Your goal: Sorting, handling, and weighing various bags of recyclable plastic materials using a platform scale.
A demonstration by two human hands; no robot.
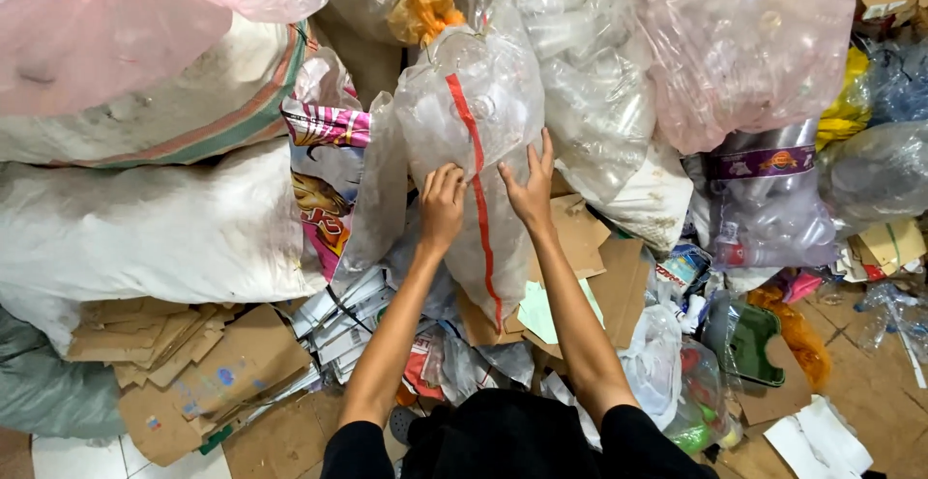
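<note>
Right now I have both hands on the clear plastic bag (474,141) with the red stripe, leaning upright against the heap: left hand (442,206) curled gripping its film, right hand (530,184) spread flat. Best to grip low, lift evenly.

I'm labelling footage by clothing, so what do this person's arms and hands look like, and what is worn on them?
Both arms are bare from about the elbow down, with black sleeves ending near the elbows. The left hand and right hand wear no gloves, and no rings, watch or bracelets show on the fingers or wrists. The black top fills the bottom edge of the view.
</note>
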